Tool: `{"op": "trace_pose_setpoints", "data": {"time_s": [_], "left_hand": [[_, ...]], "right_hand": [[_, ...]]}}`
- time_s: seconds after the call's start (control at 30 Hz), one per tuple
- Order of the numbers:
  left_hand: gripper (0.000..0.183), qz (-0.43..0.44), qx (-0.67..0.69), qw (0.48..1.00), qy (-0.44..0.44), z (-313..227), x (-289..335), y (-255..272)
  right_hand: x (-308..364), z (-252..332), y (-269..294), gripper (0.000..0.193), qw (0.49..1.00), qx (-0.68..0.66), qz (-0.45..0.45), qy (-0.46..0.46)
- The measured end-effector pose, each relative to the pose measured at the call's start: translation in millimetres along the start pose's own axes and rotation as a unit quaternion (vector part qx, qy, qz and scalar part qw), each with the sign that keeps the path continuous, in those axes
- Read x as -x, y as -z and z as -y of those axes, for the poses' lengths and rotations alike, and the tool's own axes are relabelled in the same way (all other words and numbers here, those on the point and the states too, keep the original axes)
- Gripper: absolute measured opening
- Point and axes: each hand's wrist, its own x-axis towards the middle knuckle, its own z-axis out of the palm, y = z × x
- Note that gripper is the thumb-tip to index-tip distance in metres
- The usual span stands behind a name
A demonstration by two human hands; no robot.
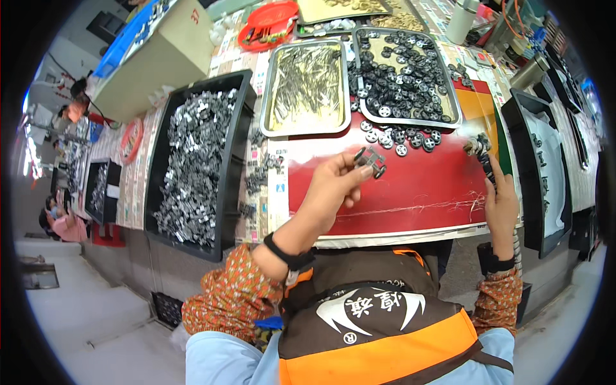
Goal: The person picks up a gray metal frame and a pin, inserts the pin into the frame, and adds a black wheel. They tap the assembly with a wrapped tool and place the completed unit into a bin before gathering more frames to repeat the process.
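My left hand (333, 187) is over the red work surface (404, 202), pinching a small dark toy car chassis (373, 162) between thumb and fingers. Wheels show at the chassis's ends. At the right of the surface, my right hand (504, 200) is closed round a slim dark thing (486, 168), its thumb and forefinger along it. A cluster of small metallic pieces (477, 145) shows at its upper end; its kind cannot be made out. Beyond my left hand, several loose black wheels with silver hubs (401, 136) lie on the red surface.
A metal tray of wheels (407, 83) stands ahead, beside a tray of thin metal rods (308, 90). On the left is a black bin of grey and black parts (196, 167). Another black bin (542, 173) stands right. A red dish (268, 25) and a flask (462, 20) are farther back.
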Motion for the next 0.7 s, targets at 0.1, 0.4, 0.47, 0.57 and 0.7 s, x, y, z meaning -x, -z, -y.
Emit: {"op": "trace_pose_setpoints", "data": {"time_s": [0.1, 0.4, 0.47, 0.57, 0.7], "left_hand": [[0.018, 0.046, 0.11, 0.993, 0.025, -10.2, 23.2, -4.1], [0.016, 0.035, 0.17, 0.982, 0.075, -16.7, 50.7, -19.0], [0.015, 0.031, 0.153, 0.985, 0.069, -14.0, 52.1, -21.0], [0.013, 0.01, 0.127, 0.99, 0.053, -8.5, 55.1, -21.3], [0.012, -0.022, 0.109, 0.993, 0.034, -3.2, 57.1, -18.2]], "right_hand": [[7.4, -22.0, -13.8, 0.064, 0.999, 0.022, 0.011, -0.025], [6.0, 127.4, 5.5, 0.019, 0.885, -0.421, 0.195, 0.038], [9.4, 153.6, 3.1, 0.026, 0.782, -0.555, 0.282, -0.03], [10.1, 173.5, -4.5, 0.027, 0.687, -0.628, 0.354, -0.091], [14.6, 180.8, -9.5, 0.022, 0.638, -0.663, 0.365, -0.138]]}}
